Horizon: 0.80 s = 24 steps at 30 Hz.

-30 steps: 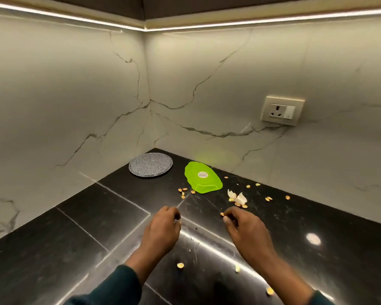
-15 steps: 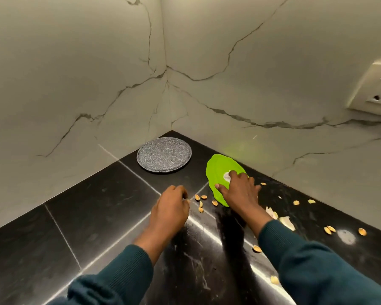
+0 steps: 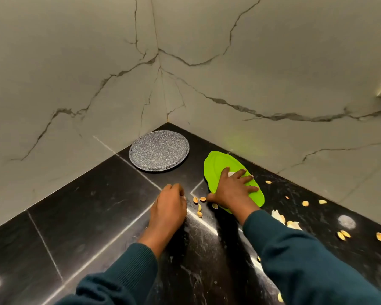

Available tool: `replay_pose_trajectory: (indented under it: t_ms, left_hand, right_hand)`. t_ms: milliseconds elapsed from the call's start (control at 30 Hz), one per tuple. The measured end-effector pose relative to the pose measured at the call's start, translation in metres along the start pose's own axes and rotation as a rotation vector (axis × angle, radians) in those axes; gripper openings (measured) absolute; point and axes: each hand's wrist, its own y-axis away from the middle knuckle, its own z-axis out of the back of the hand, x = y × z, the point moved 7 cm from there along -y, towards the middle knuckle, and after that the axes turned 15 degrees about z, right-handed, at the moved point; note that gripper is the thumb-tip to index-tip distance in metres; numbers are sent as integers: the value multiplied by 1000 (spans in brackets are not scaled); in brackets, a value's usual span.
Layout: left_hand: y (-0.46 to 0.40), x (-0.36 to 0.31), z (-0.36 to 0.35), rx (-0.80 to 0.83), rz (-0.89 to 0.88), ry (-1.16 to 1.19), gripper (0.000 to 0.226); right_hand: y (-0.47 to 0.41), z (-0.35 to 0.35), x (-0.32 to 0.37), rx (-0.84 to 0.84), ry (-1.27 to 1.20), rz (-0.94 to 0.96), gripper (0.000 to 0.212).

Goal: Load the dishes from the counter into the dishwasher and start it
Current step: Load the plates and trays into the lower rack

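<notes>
Black stone counter is met by marble walls. Beyond the hands lies a grey plate; the green dish — long axis running away rightward — is pressed under the spread right hand. Nearby, the left hand is curled — contents cannot be told.

Walls box the corner; grey plate and shells (scattered) clutter the counter
</notes>
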Motion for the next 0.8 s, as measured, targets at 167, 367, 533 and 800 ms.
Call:
replay_pose_trajectory:
  t_ms: [167, 367, 533, 800]
  left_hand:
    - [5, -2, 9, -21, -68, -8, 12]
    - [10, -5, 19, -12, -115, -3, 13]
    - [39, -10, 31, -10, -194, 29, 14]
    - [128, -7, 55, 44, -302, 77, 15]
  right_hand:
    - [17, 26, 5, -186, 281, 69, 55]
    - [64, 84, -11, -410, 132, 158, 37]
    - [142, 102, -6, -571, -14, 162, 50]
    - [281, 91, -8, -697, -209, 33, 56]
